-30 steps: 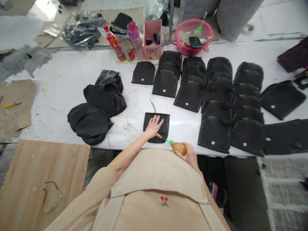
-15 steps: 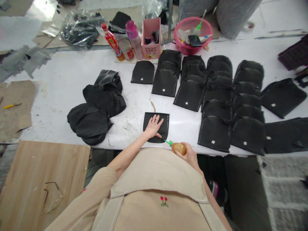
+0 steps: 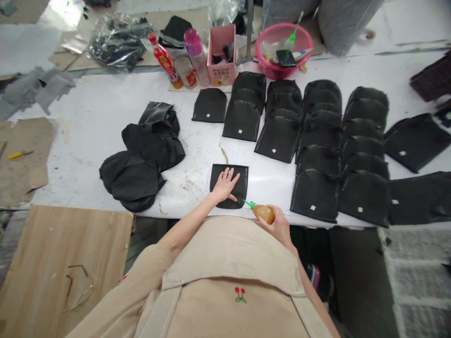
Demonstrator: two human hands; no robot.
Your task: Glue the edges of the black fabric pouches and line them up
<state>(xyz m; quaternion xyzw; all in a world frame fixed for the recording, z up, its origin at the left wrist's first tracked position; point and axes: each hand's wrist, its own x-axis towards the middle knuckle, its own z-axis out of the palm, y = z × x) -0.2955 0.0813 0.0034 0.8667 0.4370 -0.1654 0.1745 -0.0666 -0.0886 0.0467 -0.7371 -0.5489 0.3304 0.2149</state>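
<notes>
My left hand (image 3: pixel 224 185) lies flat with fingers spread on a black fabric piece (image 3: pixel 241 184) at the table's front edge. In my right hand (image 3: pixel 279 225) is a squeeze bottle (image 3: pixel 263 213) of amber liquid, with a green nozzle pointing left. The nozzle tip is at the lower right edge of the black piece; I cannot tell whether it touches. A thin shiny line runs along part of the piece's right edge. To the left lies a loose heap of black fabric pieces (image 3: pixel 143 155).
Overlapping rows of black pieces (image 3: pixel 316 188) with small white tags cover the right side. At the back stand a red-labelled bottle (image 3: pixel 165 61), a jar (image 3: pixel 185 72), a pink box (image 3: pixel 221 56) and a pink basin (image 3: pixel 268 70). Eyeglasses (image 3: pixel 79 293) rest on a wooden board (image 3: pixel 102 239) at left.
My right hand and the squeeze bottle have shifted slightly up and to the right, the nozzle following the edge of the black piece. My left hand has stayed in place.
</notes>
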